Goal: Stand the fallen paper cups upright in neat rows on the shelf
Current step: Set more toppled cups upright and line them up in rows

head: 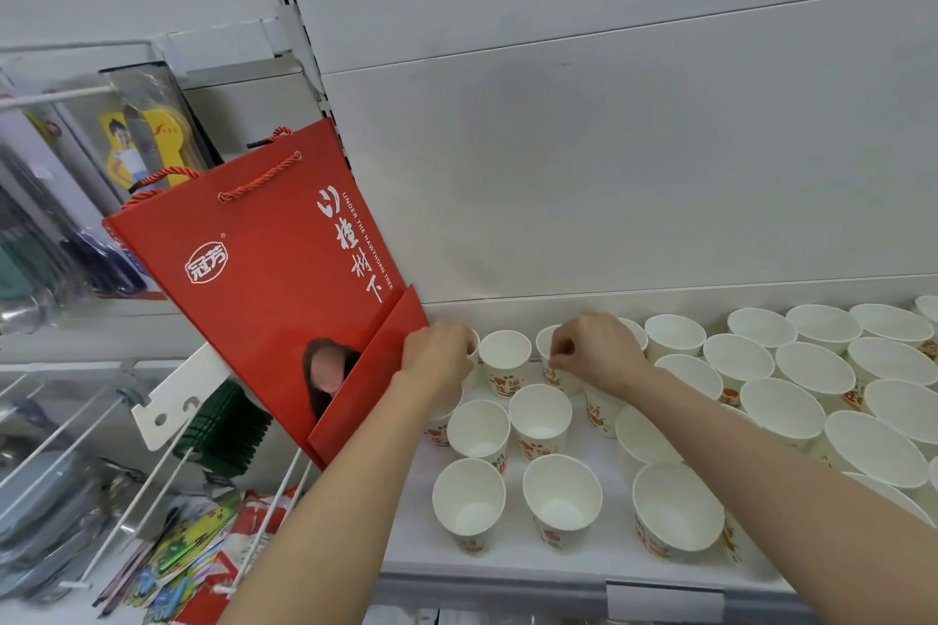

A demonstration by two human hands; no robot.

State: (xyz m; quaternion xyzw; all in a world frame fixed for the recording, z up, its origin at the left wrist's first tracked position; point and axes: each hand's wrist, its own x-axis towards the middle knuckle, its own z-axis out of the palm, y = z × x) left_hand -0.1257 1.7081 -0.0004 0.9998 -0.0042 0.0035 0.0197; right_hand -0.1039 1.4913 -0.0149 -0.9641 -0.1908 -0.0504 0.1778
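Note:
Several white paper cups with red print stand upright in rows on the white shelf (507, 561). My left hand (437, 349) grips the rim of a back-row cup (474, 344) at the far left, mostly hidden beneath the hand. One free cup (505, 360) stands between my hands. My right hand (596, 350) pinches the rim of another back-row cup (550, 360), fingers curled over its edge. More cups (540, 416) stand in front, nearer me. No fallen cup shows.
A red paper gift bag (264, 279) leans against the shelf's left end, touching my left hand. Wider white paper bowls (814, 368) fill the shelf's right side. Hooks with packaged goods (137, 137) hang at left. A price-tag holder (665, 601) sits on the shelf's front edge.

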